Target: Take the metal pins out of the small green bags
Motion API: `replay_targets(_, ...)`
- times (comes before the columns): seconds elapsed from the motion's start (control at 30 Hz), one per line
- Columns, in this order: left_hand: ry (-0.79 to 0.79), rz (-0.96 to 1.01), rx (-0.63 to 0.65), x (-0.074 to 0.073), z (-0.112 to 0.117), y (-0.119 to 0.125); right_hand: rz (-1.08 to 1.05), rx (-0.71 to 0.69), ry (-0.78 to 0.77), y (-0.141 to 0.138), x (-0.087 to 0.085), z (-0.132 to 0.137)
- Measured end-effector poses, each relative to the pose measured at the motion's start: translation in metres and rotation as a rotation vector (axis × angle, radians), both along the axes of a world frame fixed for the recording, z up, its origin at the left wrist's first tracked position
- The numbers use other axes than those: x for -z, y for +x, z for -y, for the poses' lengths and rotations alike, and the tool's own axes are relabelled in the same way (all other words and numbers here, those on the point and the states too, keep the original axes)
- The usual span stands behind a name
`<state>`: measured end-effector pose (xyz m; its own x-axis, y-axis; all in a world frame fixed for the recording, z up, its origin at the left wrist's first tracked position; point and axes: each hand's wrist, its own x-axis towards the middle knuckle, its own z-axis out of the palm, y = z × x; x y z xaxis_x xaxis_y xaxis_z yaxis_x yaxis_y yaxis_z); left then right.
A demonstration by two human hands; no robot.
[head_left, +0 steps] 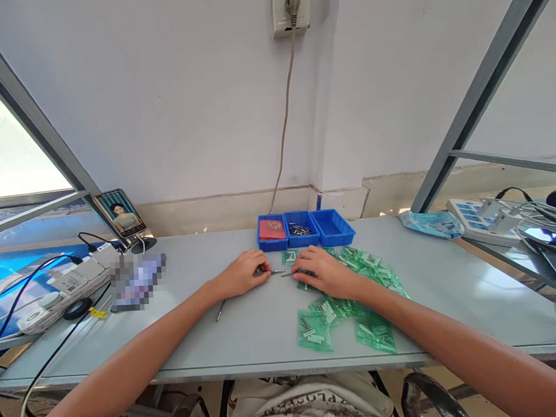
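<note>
My left hand (245, 273) is closed around a small metal tool (277, 271), whose shiny tip points right; its grip is mostly hidden by the fingers. A thin metal rod (221, 310) sticks out below this hand, and I cannot tell whether it belongs to the same tool. Facing it, my right hand (324, 273) pinches a thin metal pin (286, 274) that points toward the tool's tip. The two do not appear to touch. Under and around the right forearm lie several green plastic bags (314, 330) with small metal parts and white labels. Another small green bag (289, 257) lies between the hands and the bins.
Three joined blue bins stand by the wall: one with a red packet (272, 229), one with metal pins (299, 229), one blue bin (334, 227) at right. On the left are a phone on a stand (119, 213), power strips (69, 285) and cables. A blue packet (433, 224) lies right.
</note>
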<state>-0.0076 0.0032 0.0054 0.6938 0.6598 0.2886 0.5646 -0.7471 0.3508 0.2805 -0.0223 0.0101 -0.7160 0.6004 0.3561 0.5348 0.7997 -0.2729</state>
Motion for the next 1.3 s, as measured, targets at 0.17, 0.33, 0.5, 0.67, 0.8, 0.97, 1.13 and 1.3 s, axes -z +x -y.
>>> replay_targets(0.17,0.018,-0.01,0.001,0.0,0.002,0.0,0.003,-0.048,0.002,-0.003,0.004,0.002)
replay_targets(0.33,0.035,-0.018,-0.009,0.0,0.002,0.001,-0.01,-0.045,0.004,-0.002,0.006,-0.002)
replay_targets(0.5,0.048,-0.026,-0.037,0.0,0.005,0.005,-0.018,-0.008,0.027,-0.001,0.01,-0.006)
replay_targets(0.67,0.037,-0.013,-0.048,0.002,0.005,0.007,-0.006,-0.009,0.027,0.0,0.013,-0.006)
replay_targets(0.8,0.051,-0.008,-0.042,0.004,0.003,0.008,-0.004,-0.045,0.019,-0.001,0.01,-0.003)
replay_targets(0.97,0.051,0.002,-0.047,0.004,0.005,0.008,0.031,-0.09,0.009,-0.002,0.008,0.001)
replay_targets(1.13,0.03,0.011,0.015,-0.001,0.01,0.008,0.012,-0.074,0.0,-0.001,0.01,-0.002)
replay_targets(1.3,0.031,-0.005,0.072,-0.005,0.01,0.009,0.009,-0.018,-0.002,0.0,0.012,-0.006)
